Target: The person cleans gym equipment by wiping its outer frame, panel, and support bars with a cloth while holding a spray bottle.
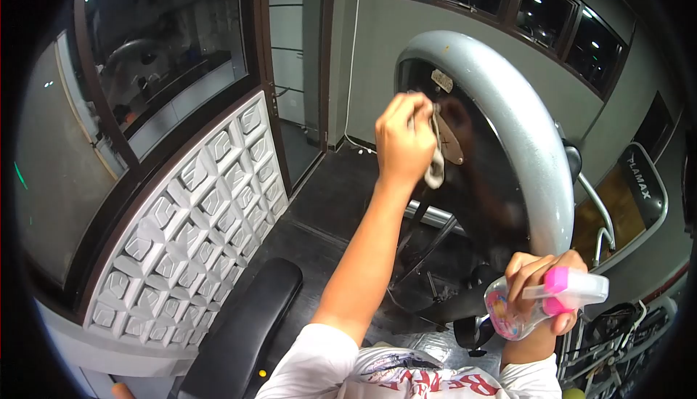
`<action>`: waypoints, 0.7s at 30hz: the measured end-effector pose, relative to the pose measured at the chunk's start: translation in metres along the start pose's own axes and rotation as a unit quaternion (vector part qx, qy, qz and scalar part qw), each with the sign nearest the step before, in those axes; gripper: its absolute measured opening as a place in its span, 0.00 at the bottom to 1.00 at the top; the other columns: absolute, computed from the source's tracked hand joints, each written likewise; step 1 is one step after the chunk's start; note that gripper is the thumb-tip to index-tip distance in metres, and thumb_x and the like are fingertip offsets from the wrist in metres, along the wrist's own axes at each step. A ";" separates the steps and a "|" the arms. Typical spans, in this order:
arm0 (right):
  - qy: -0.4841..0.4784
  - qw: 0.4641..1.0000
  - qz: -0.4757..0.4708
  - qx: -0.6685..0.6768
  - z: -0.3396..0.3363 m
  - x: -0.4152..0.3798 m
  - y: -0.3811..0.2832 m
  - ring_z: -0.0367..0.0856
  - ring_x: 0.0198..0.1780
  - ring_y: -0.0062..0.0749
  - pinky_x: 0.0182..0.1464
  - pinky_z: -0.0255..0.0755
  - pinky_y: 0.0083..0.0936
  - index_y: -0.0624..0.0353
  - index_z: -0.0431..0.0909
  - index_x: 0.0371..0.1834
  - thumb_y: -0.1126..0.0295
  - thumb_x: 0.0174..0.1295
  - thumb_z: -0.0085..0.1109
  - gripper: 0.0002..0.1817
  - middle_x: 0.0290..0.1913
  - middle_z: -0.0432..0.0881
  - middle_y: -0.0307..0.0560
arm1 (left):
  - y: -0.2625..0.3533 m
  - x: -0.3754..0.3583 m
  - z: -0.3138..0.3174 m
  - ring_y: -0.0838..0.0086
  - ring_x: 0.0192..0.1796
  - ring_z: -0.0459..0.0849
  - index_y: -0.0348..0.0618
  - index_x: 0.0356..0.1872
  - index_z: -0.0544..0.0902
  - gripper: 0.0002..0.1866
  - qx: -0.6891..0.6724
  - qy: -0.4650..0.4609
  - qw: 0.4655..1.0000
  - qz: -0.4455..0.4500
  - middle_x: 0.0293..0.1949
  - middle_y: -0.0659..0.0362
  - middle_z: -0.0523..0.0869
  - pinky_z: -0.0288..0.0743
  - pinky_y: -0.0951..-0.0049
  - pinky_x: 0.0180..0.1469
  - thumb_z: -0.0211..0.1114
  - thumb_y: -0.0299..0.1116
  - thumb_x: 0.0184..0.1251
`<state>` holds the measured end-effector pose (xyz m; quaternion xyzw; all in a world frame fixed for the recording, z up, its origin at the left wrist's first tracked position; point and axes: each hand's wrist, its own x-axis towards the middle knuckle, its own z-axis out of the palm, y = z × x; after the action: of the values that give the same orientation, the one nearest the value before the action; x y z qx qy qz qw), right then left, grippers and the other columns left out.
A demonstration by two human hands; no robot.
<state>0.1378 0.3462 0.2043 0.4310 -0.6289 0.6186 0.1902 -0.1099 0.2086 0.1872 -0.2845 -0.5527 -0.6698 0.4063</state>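
Left arm (365, 257) extended, left grip (404, 137) pinched, right grip (541, 286) lower, curled

A dark floor (327, 188) carries exercise equipment, with a black padded bench (243, 334) and a silver-rimmed machine (534, 123) standing over it, their footings partly hidden. Near the wall, a white cable (353, 140) trails down beside small white pieces (365, 151).

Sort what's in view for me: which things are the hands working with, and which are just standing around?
In use:
- grey cloth, in the left hand
- spray bottle, in the right hand
- dark panel with silver curved frame, apparently the work surface

Standing around:
- black padded bench
- board marked PLAMAX
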 end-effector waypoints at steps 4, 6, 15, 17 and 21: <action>0.207 0.976 0.030 -0.057 0.028 -0.002 0.003 0.75 0.14 0.37 0.28 0.64 0.35 0.63 0.65 0.51 0.38 0.55 0.74 0.41 0.14 0.77 0.43 | -0.011 -0.003 -0.004 0.58 0.36 0.88 0.33 0.37 0.83 0.03 0.005 0.006 1.000 -0.017 0.34 0.49 0.87 0.79 0.66 0.42 0.67 0.21 0.63; 0.243 0.967 0.041 -0.066 0.032 -0.005 0.006 0.73 0.13 0.36 0.28 0.63 0.34 0.63 0.63 0.54 0.38 0.57 0.72 0.42 0.13 0.76 0.42 | -0.017 -0.033 -0.010 0.58 0.37 0.88 0.33 0.35 0.83 0.02 -0.035 -0.009 0.998 -0.049 0.33 0.50 0.87 0.80 0.65 0.44 0.66 0.19 0.63; 0.169 0.982 -0.028 -0.075 0.046 0.053 0.029 0.79 0.18 0.25 0.33 0.65 0.25 0.57 0.62 0.51 0.42 0.73 0.56 0.28 0.17 0.80 0.34 | -0.061 -0.029 -0.013 0.52 0.39 0.88 0.33 0.36 0.82 0.02 -0.053 -0.014 0.998 -0.040 0.35 0.48 0.87 0.80 0.61 0.43 0.66 0.21 0.65; 0.178 0.979 -0.030 -0.089 0.045 0.062 0.037 0.78 0.18 0.24 0.33 0.65 0.26 0.59 0.64 0.56 0.40 0.74 0.53 0.30 0.16 0.78 0.32 | -0.085 -0.007 -0.012 0.52 0.40 0.88 0.34 0.37 0.83 0.02 -0.065 -0.024 0.994 -0.088 0.35 0.48 0.87 0.80 0.61 0.43 0.66 0.22 0.66; 0.242 0.958 -0.036 -0.146 0.044 0.069 0.044 0.74 0.18 0.23 0.35 0.64 0.27 0.62 0.62 0.61 0.39 0.76 0.46 0.33 0.17 0.76 0.33 | -0.075 -0.022 -0.012 0.58 0.38 0.89 0.34 0.38 0.83 0.02 -0.140 -0.043 0.986 -0.076 0.35 0.50 0.87 0.81 0.65 0.42 0.66 0.22 0.67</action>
<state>0.0778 0.2778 0.2236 0.2583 -0.6313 0.5986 0.4200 -0.1625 0.2060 0.1276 -0.3243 -0.4906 -0.7565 0.2861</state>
